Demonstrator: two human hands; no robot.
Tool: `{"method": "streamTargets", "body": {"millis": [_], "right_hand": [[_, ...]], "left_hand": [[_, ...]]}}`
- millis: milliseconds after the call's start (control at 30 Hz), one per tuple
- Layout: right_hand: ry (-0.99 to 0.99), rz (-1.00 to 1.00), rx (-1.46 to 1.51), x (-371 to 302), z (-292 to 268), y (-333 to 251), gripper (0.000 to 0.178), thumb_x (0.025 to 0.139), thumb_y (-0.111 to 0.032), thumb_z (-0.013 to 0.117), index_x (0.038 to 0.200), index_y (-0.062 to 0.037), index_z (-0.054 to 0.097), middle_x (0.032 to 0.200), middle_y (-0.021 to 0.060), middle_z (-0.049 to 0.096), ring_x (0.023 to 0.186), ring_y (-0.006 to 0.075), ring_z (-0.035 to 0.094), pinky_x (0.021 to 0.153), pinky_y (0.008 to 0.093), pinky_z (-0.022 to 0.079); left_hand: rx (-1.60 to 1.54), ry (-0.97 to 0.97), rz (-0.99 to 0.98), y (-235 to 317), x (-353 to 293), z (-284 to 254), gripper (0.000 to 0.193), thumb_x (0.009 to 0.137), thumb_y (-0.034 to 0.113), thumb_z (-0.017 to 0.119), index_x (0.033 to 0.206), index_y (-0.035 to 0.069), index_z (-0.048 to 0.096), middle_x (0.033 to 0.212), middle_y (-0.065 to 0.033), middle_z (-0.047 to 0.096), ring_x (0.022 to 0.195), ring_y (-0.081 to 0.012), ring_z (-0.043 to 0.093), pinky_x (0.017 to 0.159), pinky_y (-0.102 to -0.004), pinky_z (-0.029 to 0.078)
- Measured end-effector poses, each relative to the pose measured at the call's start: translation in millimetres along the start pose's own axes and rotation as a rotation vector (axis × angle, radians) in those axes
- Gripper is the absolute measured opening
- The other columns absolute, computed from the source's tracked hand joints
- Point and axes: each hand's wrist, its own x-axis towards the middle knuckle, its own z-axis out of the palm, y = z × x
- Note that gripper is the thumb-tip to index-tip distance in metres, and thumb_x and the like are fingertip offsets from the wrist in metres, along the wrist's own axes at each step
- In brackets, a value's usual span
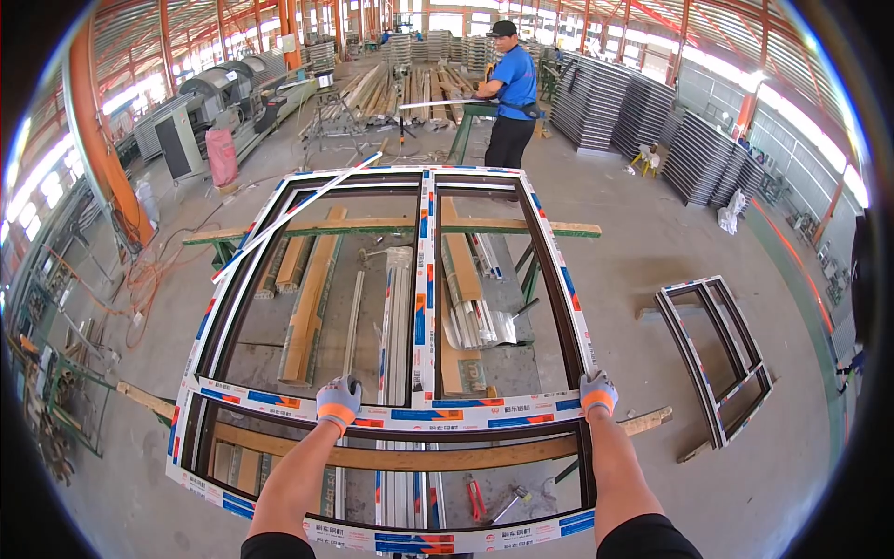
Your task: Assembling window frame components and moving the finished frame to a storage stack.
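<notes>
In the head view, a large frame [425, 298], dark brown with printed white film, lies flat in front of the person, across two wooden beams: the far beam [372, 226] and the near beam [410, 455]. Both hands are on its crossbar [503, 412], the bar nearer the person's end. The left hand [337, 401], in a grey and orange glove, is curled over the bar, left of where the middle upright meets it. The right hand [598, 393], gloved alike, grips the bar's right end, where it joins the side. Most of the frame reaches away beyond the hands; the narrow lower part lies between the forearms, nearer the body.

A white strip [298, 216] lies slantwise over the far left corner, well apart from the left hand. Through the openings, long bars [396, 326] and a red tool [477, 501] show below. A smaller frame [690, 368] lies right of the right hand, near the floor. A co-worker [515, 88] stands beyond the far end.
</notes>
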Motion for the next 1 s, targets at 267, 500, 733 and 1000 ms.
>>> {"method": "streamTargets", "body": {"millis": [267,500,733,1000], "right_hand": [[-0.014,0.007,-0.01,3.3,0.0,-0.5,0.048,0.085,-0.047,0.056,0.109,-0.0065,0.065,0.105,0.018,0.07,0.099,0.0358,0.066,0.088,0.0441,0.051],[0.002,0.022,0.033,4.3,1.3,1.5,0.055,0.088,-0.056,0.053,0.108,-0.0064,0.065,0.106,0.019,0.069,0.1,0.0372,0.065,0.089,0.0452,0.05],[0.026,-0.037,0.129,18.2,8.3,11.5,0.055,0.092,-0.057,0.048,0.108,-0.0081,0.068,0.107,0.0174,0.069,0.1,0.0355,0.066,0.088,0.0444,0.05],[0.074,-0.078,0.168,26.4,17.0,30.8,0.048,0.091,-0.054,0.051,0.105,-0.0125,0.07,0.1,0.0196,0.07,0.096,0.0392,0.065,0.087,0.0467,0.05]], "left_hand": [[0.019,-0.005,-0.008,-2.3,4.2,7.6,0.032,0.088,0.038,0.056,0.093,0.009,0.069,0.097,-0.0141,0.07,0.092,-0.0336,0.066,0.083,-0.0436,0.051],[0.024,0.008,-0.001,0.1,5.3,8.4,0.031,0.089,0.037,0.057,0.092,0.009,0.069,0.096,-0.0139,0.07,0.09,-0.0333,0.066,0.082,-0.0434,0.051],[0.015,0.028,0.018,2.3,8.0,4.1,0.03,0.088,0.037,0.057,0.093,0.01,0.069,0.096,-0.013,0.07,0.092,-0.0324,0.066,0.083,-0.0427,0.05],[0.01,0.002,0.019,11.0,4.0,2.7,0.026,0.088,0.033,0.058,0.095,0.01,0.067,0.097,-0.013,0.07,0.093,-0.0326,0.065,0.083,-0.0429,0.05]]}}
